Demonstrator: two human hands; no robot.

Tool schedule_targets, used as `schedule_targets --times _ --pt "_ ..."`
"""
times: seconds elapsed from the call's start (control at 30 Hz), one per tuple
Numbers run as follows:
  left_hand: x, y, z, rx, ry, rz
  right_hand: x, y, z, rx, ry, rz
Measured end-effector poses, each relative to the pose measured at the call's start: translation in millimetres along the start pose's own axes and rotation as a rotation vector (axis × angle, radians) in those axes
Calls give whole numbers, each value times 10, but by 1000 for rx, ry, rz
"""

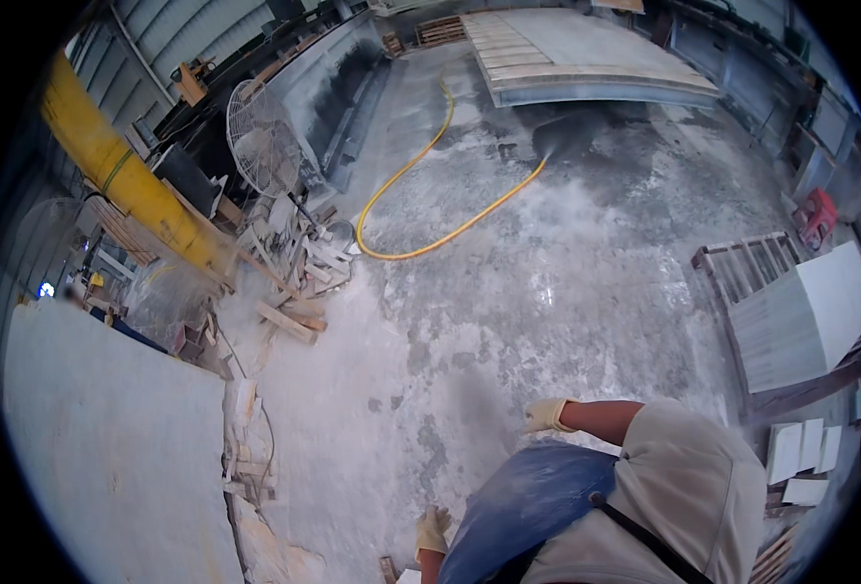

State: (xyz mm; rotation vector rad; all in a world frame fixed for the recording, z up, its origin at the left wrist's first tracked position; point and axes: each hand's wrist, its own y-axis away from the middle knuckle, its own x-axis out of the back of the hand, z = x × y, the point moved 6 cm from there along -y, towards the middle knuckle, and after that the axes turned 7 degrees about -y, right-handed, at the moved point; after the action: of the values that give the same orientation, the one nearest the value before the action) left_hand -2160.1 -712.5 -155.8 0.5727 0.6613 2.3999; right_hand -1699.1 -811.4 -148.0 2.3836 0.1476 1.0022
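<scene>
Mottled grey concrete floor [586,282], powdery pale in places and dark and damp-looking in others, spreads out ahead of both hands in an industrial hall with ribbed metal walls [173,44]. A yellow column [129,165] and a wire-caged fan [260,141] stand far off, ahead and left of the left hand [432,530].

The blue apron [538,492] hangs between the two hands, just right of the left hand and just below the right hand [547,416]. Its long axis slants from low beside the left hand up toward the right forearm. The left hand, gloved in pale yellow, looks released, its fingers loosely bent; whether the gloved right hand is clenched or loose I cannot tell.

The apron is smooth and slightly shiny, against a matte beige shirt [688,482]. Well left of the left hand lies a broad off-white slab [109,438], flat-faced with a ragged edge; rough, splintered wood scraps [294,316] are heaped beyond it. Far ahead of the right hand, a yellow hose [392,257] bends in a U, spraying from its end. Well to the right of that hand, pale, angular panels [805,316] rest on a slatted wooden pallet [747,263].
</scene>
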Motion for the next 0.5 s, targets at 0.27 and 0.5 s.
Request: schedule_targets --times 0.27,0.5 --pt "426 -1662 776 140 -94 -107 847 -1008 156 -156 -149 0" --pt "798 -3948 1759 128 -222 -208 1901 -1505 295 -434 -356 172"
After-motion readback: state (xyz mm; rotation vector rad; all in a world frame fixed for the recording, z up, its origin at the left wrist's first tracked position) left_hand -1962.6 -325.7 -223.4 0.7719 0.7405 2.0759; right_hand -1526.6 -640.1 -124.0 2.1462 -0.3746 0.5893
